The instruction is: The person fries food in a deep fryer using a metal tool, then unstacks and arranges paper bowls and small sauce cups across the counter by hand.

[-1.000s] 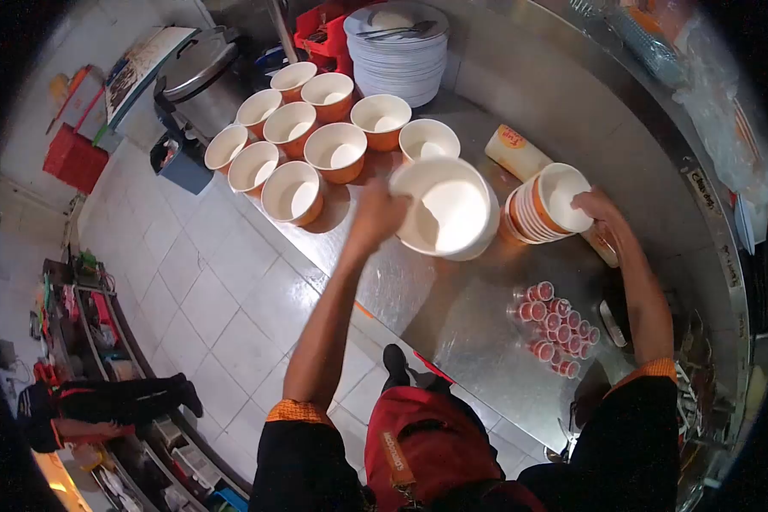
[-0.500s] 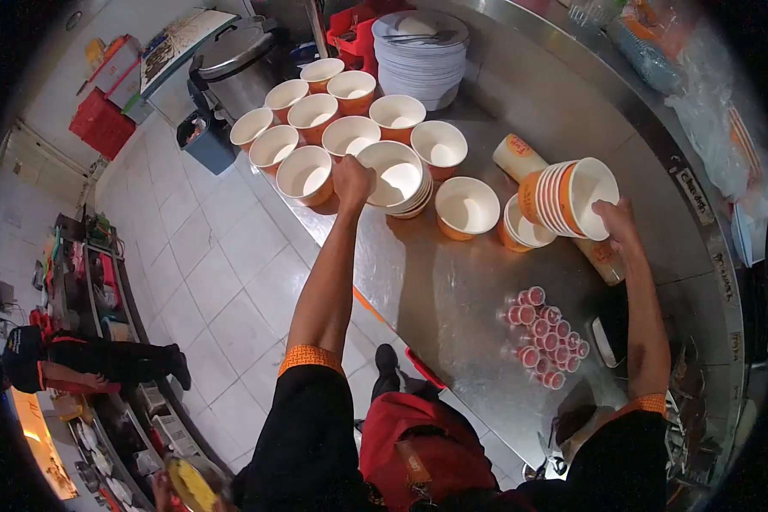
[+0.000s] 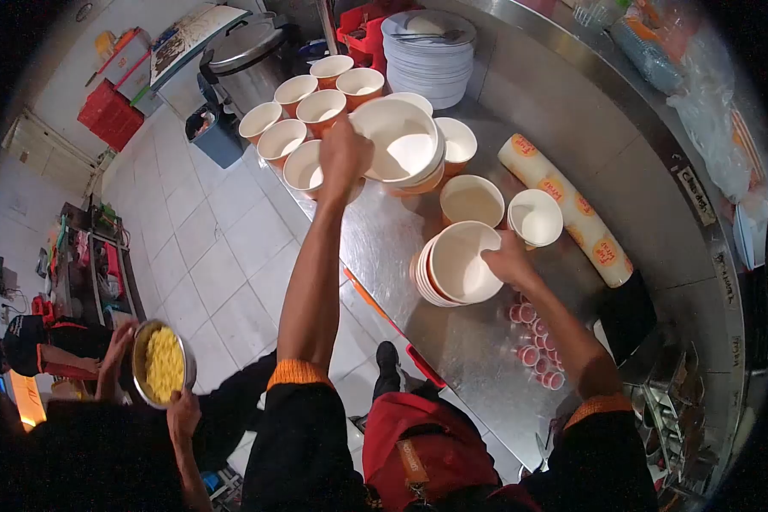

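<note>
Item: paper cups [image 3: 282, 143], orange outside, white inside, grouped on the table [image 3: 384, 239].
Item: left cup stack [image 3: 398, 145], rim pinched in my left hand [image 3: 346, 158], arm extended.
Item: right cup stack [image 3: 461, 264], tilted, rim gripped by my right hand [image 3: 510, 258], elbow bent.
Item: small tubs [image 3: 531, 357], red contents, near my right forearm.
Item: metal bowl [image 3: 164, 364], yellow food, held by a co-worker.
</note>
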### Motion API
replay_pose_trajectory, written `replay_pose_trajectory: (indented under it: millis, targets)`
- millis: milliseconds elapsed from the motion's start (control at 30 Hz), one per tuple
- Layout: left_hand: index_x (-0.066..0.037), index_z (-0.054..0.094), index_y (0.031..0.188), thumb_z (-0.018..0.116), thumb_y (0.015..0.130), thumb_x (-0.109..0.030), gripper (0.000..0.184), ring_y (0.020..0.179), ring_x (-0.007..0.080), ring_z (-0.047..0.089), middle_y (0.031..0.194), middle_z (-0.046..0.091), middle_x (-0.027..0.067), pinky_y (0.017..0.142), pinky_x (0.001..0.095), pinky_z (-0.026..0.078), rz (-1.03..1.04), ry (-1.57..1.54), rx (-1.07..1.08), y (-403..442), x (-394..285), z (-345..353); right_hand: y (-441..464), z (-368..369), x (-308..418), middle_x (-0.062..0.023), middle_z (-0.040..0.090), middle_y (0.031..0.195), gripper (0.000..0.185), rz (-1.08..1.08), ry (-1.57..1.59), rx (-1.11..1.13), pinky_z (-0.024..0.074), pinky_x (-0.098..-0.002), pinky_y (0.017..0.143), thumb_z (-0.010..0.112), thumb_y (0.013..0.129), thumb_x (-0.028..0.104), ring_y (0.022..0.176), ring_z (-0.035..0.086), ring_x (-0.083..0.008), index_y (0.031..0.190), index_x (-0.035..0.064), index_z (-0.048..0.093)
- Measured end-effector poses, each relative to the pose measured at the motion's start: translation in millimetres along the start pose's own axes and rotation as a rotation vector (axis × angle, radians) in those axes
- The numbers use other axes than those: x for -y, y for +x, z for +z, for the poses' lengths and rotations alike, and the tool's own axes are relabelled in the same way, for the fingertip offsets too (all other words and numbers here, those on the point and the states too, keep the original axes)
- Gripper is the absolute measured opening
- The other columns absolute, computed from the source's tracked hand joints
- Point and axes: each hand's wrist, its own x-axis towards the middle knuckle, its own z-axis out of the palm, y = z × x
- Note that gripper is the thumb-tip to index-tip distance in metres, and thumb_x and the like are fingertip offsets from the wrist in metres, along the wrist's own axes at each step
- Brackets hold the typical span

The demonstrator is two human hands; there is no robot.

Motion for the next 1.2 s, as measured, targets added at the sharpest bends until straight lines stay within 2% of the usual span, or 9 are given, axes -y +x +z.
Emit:
replay_pose_trajectory:
  millis: [233,300,433,533,667,733,800,900,1200]
  targets:
    - [0.009,0.056,0.103,0.057,0.075,-0.010,0.034,0.089,0.0406,0.063,0.092,0.063,0.0292,0.078,0.0469,0.049,-0.067,-0.166,-0.044,-29.6,24.3,-62.0,10.8,1.9,-0.6,-0.0216,0.067,0.087,0.032,0.006,-0.093,-0.028,0.0510,-0.0415,0.077,0.060,0.070,0.012,0.084,0.066,-0.0342,0.100,0.0025,0.067]
    - [0.009,0.056,0.100,0.056,0.076,-0.009,0.030,0.087,0.0400,0.064,0.090,0.063,0.0292,0.076,0.0460,0.049,0.054,-0.084,-0.200,-31.6,41.5,-60.0,6.8,-4.5,6.5,-0.0214,0.067,0.089,0.033,0.013,-0.086,-0.010,0.0509,-0.0414,0.078,0.060,0.070,0.011,0.086,0.066,-0.0339,0.101,0.0030,0.067]
    - [0.008,0.055,0.096,0.056,0.075,-0.009,0.028,0.082,0.0427,0.063,0.086,0.062,0.0299,0.073,0.0478,0.049,-0.176,-0.038,-0.200,-82.7,79.6,-131.3,1.6,-12.8,8.8,-0.0184,0.068,0.086,0.028,-0.027,-0.086,-0.004,0.0510,-0.0370,0.072,0.063,0.072,0.010,0.080,0.067,-0.0288,0.098,0.0000,0.066]
    - [0.007,0.053,0.093,0.056,0.074,-0.008,0.025,0.083,0.0437,0.062,0.084,0.063,0.0294,0.073,0.0492,0.049,-0.324,0.342,-0.084,-101.0,110.8,-118.7,3.1,-17.5,8.0,-0.0199,0.067,0.088,0.029,-0.002,-0.135,0.013,0.0511,-0.0389,0.075,0.062,0.070,0.010,0.083,0.066,-0.0314,0.098,0.0006,0.066]
    - [0.004,0.056,0.097,0.058,0.071,-0.009,0.029,0.087,0.0425,0.063,0.091,0.064,0.0267,0.078,0.0471,0.051,-0.431,0.334,0.061,-87.7,153.7,-47.7,4.1,-21.6,7.4,-0.0212,0.067,0.088,0.030,-0.039,-0.156,0.016,0.0514,-0.0403,0.077,0.061,0.068,0.010,0.085,0.066,-0.0336,0.096,0.0001,0.066]
    - [0.007,0.057,0.096,0.057,0.073,-0.016,0.032,0.089,0.0437,0.061,0.089,0.063,0.0286,0.080,0.0463,0.050,-0.304,0.281,0.120,-78.6,168.0,-19.4,3.8,-19.1,14.3,-0.0215,0.067,0.088,0.031,-0.064,-0.125,0.045,0.0516,-0.0397,0.077,0.062,0.068,0.010,0.086,0.066,-0.0325,0.096,-0.0017,0.066]
    - [0.008,0.057,0.091,0.056,0.075,-0.016,0.029,0.091,0.0450,0.060,0.093,0.061,0.0319,0.079,0.0479,0.049,-0.430,0.150,0.062,-73.7,134.3,-12.6,6.7,-23.0,16.4,-0.0217,0.067,0.091,0.035,-0.054,-0.110,0.076,0.0518,-0.0389,0.076,0.063,0.068,0.010,0.086,0.066,-0.0311,0.100,-0.0026,0.064]
    - [0.008,0.060,0.090,0.058,0.078,-0.021,0.031,0.090,0.0448,0.060,0.094,0.061,0.0299,0.080,0.0480,0.047,-0.303,0.028,0.065,-72.7,112.0,-12.9,5.8,-26.4,21.1,-0.0212,0.067,0.091,0.038,-0.054,-0.113,0.061,0.0517,-0.0389,0.076,0.064,0.068,0.009,0.086,0.066,-0.0312,0.104,-0.0021,0.063]
    - [0.005,0.064,0.090,0.060,0.079,-0.022,0.029,0.082,0.0428,0.061,0.083,0.061,0.0283,0.071,0.0474,0.048,-0.045,0.035,-0.121,-66.1,112.4,-28.4,16.4,-24.0,4.6,-0.0234,0.065,0.096,0.041,-0.092,-0.267,-0.093,0.0496,-0.0406,0.082,0.062,0.068,0.008,0.093,0.063,-0.0365,0.107,-0.0011,0.062]
